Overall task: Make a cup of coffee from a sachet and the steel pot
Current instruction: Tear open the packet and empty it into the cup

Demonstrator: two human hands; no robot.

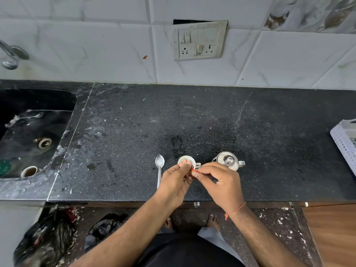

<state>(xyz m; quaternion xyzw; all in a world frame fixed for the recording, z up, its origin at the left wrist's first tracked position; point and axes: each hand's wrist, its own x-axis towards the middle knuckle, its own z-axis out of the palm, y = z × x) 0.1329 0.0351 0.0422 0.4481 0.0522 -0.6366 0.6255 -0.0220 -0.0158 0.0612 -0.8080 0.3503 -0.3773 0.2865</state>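
A small red sachet [193,171] is pinched between my left hand [176,182] and my right hand [219,182], just above a white cup [185,160] on the black counter. My fingers cover most of the sachet and part of the cup. A steel spoon [159,168] lies left of the cup, bowl pointing away from me. The lidded steel pot [228,160] stands right of the cup, its spout facing right and my right hand in front of it.
A black sink [28,132] at the left holds a small cup [29,171] and a green scrubber [4,167], with a tap [10,56] above. A white basket [345,139] sits at the counter's right edge. Dark bags [48,237] lie on the floor.
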